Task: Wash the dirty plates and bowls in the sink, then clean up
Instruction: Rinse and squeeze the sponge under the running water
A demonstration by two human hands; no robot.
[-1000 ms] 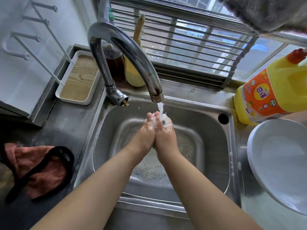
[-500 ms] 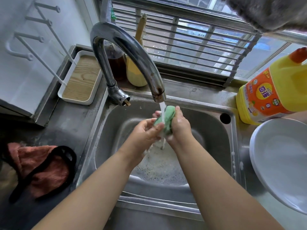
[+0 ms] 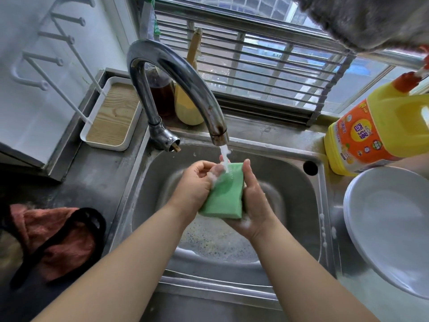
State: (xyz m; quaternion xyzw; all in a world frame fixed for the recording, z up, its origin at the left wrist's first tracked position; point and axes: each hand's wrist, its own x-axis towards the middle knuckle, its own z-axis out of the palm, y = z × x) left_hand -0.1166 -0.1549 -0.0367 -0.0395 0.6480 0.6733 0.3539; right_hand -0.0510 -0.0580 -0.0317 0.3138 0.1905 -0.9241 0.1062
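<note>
Over the steel sink [image 3: 290, 182] I hold a green sponge [image 3: 224, 196] under running water from the curved faucet [image 3: 176, 75]. My right hand [image 3: 253, 201] cups the sponge from the right and below, its thumb along the sponge's edge. My left hand [image 3: 195, 182] grips the sponge's left side, fingers curled in the stream with foam on them. Soapy water lies in the sink bottom. White plates [image 3: 390, 226] are stacked on the counter to the right.
A yellow detergent jug [image 3: 376, 131] stands behind the plates. A white tray with a wooden base [image 3: 111, 115] and rack sits at back left. A red cloth with black trim [image 3: 51, 238] lies on the left counter. A grey towel [image 3: 362, 17] hangs at top right.
A second ago both hands were pressed together under the stream with no sponge showing. The green sponge then appeared between them, and now it lies flatter and wider open in my hands.
</note>
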